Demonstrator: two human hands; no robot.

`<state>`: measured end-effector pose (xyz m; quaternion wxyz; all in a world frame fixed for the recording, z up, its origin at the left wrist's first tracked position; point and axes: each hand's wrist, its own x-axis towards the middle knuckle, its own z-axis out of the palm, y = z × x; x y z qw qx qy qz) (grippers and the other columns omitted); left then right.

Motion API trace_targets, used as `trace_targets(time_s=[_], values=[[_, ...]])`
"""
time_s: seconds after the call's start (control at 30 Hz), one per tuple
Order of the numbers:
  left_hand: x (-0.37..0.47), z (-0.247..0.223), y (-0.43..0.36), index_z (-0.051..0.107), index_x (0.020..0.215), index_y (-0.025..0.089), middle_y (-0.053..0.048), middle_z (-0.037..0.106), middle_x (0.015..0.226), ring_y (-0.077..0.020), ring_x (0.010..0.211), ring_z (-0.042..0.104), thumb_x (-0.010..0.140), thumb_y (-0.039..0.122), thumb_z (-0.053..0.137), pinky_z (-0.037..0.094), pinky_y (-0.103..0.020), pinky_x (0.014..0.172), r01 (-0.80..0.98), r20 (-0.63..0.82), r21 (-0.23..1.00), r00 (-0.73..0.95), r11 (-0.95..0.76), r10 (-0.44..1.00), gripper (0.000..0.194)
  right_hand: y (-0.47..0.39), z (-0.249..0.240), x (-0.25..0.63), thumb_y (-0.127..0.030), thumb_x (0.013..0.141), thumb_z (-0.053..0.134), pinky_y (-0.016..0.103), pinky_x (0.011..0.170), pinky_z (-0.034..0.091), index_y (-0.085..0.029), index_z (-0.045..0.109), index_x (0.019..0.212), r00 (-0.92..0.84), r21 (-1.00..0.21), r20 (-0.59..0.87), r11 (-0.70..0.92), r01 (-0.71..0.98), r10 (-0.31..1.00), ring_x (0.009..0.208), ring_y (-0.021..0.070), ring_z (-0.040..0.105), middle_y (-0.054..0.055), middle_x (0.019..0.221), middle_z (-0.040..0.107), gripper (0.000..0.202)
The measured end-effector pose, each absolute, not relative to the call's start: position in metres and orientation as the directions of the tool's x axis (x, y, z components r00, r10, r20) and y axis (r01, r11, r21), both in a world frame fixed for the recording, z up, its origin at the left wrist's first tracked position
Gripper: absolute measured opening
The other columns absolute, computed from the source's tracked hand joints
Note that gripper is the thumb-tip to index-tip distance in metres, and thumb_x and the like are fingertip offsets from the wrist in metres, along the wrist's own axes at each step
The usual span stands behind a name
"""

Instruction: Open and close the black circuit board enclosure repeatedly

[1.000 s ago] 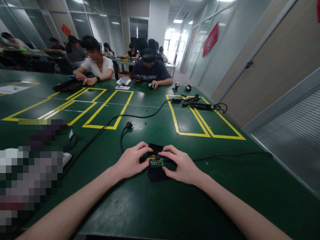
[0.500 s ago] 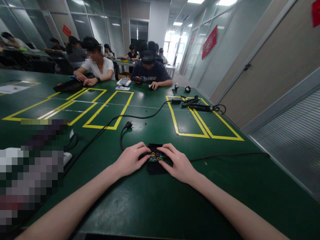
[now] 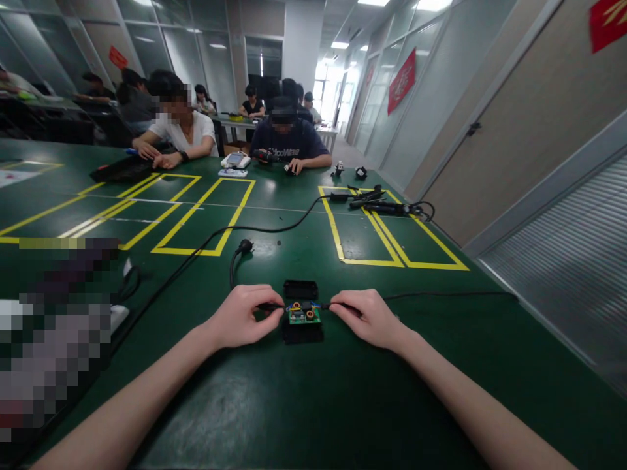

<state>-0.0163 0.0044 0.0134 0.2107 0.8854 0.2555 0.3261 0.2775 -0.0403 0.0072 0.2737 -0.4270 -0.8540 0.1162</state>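
A green circuit board (image 3: 304, 314) with ringed copper coils sits between my hands. My left hand (image 3: 247, 314) pinches the black power cord (image 3: 268, 306) at the board's left end. On the other side, my right hand (image 3: 366, 318) grips the black output cable (image 3: 326, 306), where coloured wires meet the board. One black plastic case half (image 3: 300, 289) lies just beyond the board. The other black case half (image 3: 302, 335) is on the near side, partly covered by the board. Whether the board touches that half I cannot tell.
A plug (image 3: 245, 247) lies beyond my left hand. A long black cable with an adapter (image 3: 339, 196) crosses the green table (image 3: 274, 405), and black tools (image 3: 386, 207) lie at the far right. Two people sit opposite; a blurred-out area covers the left.
My hands have moved apart from the board onto the cables at its two ends. The board and both case halves now show plainly. The view has shifted slightly.
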Motion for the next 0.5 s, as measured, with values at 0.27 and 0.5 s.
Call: trace_targets(time_s=[0.27,0.5], values=[[-0.0152,0.0106,-0.0005,0.07,0.081,0.017,-0.001,0.067,0.07,-0.0109,0.057,0.06,0.082,0.019,0.057,0.042,-0.019,0.052,0.296,0.339,0.603,0.746,-0.741,0.573,0.014,-0.0435,0.0088,0.2786,-0.034,0.106,0.053,0.026,0.061,0.047,-0.018,0.076,0.091,-0.574,-0.464,0.288,0.637,0.616,0.766,0.064,0.016,0.068,0.004,0.078,0.076,0.032],[-0.0151,0.0056,0.0058,0.071,0.085,0.018,0.001,0.069,0.071,-0.011,0.056,0.06,0.083,0.02,0.059,0.042,-0.021,0.054,0.436,0.327,0.481,0.715,-0.76,0.618,0.012,-0.0406,0.0036,0.2746,-0.036,0.105,0.053,0.027,0.06,0.047,-0.021,0.078,0.094,-0.515,-0.485,0.198,0.54,0.688,0.834,0.062,0.0166,0.067,0.004,0.078,0.077,0.031]])
